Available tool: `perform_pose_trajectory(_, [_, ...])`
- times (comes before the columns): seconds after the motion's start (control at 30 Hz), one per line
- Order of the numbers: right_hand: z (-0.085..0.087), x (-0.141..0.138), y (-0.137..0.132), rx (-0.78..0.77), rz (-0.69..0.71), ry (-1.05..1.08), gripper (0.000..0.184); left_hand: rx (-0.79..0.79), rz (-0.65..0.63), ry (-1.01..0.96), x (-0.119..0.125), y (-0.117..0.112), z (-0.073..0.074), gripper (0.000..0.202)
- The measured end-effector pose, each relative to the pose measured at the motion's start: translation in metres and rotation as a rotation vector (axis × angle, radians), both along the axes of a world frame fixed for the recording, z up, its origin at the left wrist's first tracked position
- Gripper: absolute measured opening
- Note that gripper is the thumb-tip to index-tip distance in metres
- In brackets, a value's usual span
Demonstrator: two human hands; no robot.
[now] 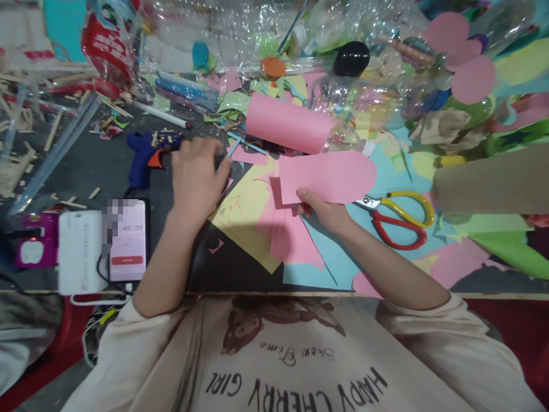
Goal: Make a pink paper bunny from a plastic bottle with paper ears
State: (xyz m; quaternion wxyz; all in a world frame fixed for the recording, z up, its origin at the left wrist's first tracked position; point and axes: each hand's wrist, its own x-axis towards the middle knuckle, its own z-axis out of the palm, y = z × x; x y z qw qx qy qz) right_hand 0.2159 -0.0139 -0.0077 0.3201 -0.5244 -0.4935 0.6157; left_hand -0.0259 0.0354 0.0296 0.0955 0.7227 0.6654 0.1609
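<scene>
My right hand [323, 212] grips a pink paper cutout [330, 174] with one rounded end, thumb on top and fingers underneath. My left hand [197, 177] rests palm down at the front of a blue glue gun [139, 157] with an orange trigger. Its thumb is spread from the other fingers, whose bent tips are partly hidden; I see nothing held in it. Just behind the cutout lies a clear bottle wrapped in pink paper [287, 123]. Scissors [398, 220] with one yellow and one red handle lie right of my right hand.
A lit phone [127, 240] and a white power bank [80, 252] sit at the left front. Yellow paper [244, 223] and blue paper [309, 274] lie before me. Clear plastic bottles [231, 34] crowd the back. Wooden stick pieces [19, 166] litter the left; a brown cardboard piece [493, 180] stands right.
</scene>
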Motion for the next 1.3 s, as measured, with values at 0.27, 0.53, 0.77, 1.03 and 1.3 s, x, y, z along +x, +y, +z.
perform_pose_trajectory(0.27, [0.000,-0.001,0.000,-0.006,-0.013,0.016,0.056,-0.088,0.014,0.098,0.014,0.000,-0.017,0.015])
perform_pose_trajectory(0.53, [0.001,-0.003,-0.001,0.003,-0.041,-0.014,0.058,-0.025,-0.044,-0.369,0.009,-0.002,-0.003,0.006])
perform_pose_trajectory(0.77, [0.012,-0.013,-0.008,-0.068,-0.104,-0.028,0.059,-0.248,-0.006,-1.269,0.037,-0.008,-0.019,0.021])
perform_pose_trajectory(1.03, [0.002,-0.019,-0.004,-0.084,-0.126,0.010,0.059,-0.374,0.007,-1.414,0.042,-0.018,-0.040,0.030])
perform_pose_trajectory(1.3, [0.002,-0.016,-0.002,-0.113,-0.075,-0.003,0.065,-0.420,0.012,-1.445,0.048,-0.025,-0.046,0.034])
